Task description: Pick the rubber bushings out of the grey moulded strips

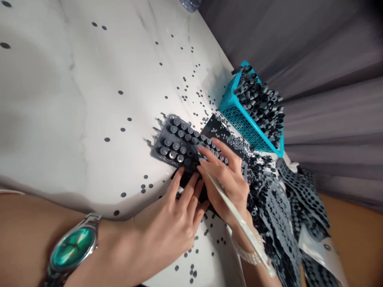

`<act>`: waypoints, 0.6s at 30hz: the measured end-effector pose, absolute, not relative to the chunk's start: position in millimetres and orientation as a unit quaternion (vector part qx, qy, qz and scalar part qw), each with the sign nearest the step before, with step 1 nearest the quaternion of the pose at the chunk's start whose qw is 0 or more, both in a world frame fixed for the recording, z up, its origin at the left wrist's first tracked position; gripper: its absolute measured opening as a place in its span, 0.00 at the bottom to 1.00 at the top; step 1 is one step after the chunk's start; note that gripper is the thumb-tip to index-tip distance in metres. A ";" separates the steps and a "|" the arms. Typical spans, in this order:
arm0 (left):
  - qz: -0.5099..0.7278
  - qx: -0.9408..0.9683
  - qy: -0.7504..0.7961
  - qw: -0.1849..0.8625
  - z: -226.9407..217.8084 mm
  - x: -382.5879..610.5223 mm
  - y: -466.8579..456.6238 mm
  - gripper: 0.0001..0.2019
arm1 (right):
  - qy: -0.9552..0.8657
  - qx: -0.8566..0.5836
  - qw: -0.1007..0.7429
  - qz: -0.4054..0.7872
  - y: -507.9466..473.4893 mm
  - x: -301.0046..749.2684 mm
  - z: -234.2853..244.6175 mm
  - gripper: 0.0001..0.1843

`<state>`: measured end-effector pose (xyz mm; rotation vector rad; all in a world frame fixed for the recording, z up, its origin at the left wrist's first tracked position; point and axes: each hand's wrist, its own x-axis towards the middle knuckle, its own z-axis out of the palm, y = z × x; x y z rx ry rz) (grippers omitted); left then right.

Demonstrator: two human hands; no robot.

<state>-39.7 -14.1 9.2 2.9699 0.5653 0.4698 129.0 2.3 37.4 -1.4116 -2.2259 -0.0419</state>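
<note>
A black rubber mat (176, 145) studded with rows of short round pegs lies on the white marble table (74, 119). My left hand (170, 223) rests on its near edge with the fingers spread, and a wristwatch with a green dial (73, 247) sits on that wrist. My right hand (223, 179) is shut on a long white pointed tool (236, 211), with its fingertips over the mat's far end. The tool's tip is hidden among the fingers. Part of the mat is covered by both hands.
A teal plastic basket (242, 119) tips on its side, packed with black rubber tubes. Small black pieces (191, 89) are scattered across the marble. Perforated grey-black sheets (284, 211) pile up at the table's right edge, beyond which hangs a grey curtain (329, 59).
</note>
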 end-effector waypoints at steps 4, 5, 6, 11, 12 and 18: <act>0.138 0.974 0.177 0.028 14.0 -41.0 -11.5 0.22 | -0.843 -0.490 0.222 0.014 -15.4 128.8 40.1 0.12; 0.138 0.974 0.175 0.026 14.7 -41.3 -11.1 0.21 | -0.846 -0.486 0.217 0.017 -17.0 128.8 40.6 0.12; 0.139 0.974 0.175 0.024 15.0 -41.4 -10.8 0.21 | -0.849 -0.484 0.210 0.019 -17.6 128.9 41.0 0.11; 0.139 0.974 0.177 0.016 14.7 -40.6 -10.5 0.21 | -0.862 -0.473 0.181 0.018 -13.1 129.5 40.7 0.09; 0.137 0.974 0.177 0.016 14.9 -40.5 -10.4 0.21 | -0.864 -0.470 0.182 0.012 -12.0 129.2 40.3 0.09; 0.144 0.974 0.172 0.023 17.3 -42.1 -9.8 0.21 | -0.890 -0.430 0.140 -0.054 -5.0 124.4 40.2 0.09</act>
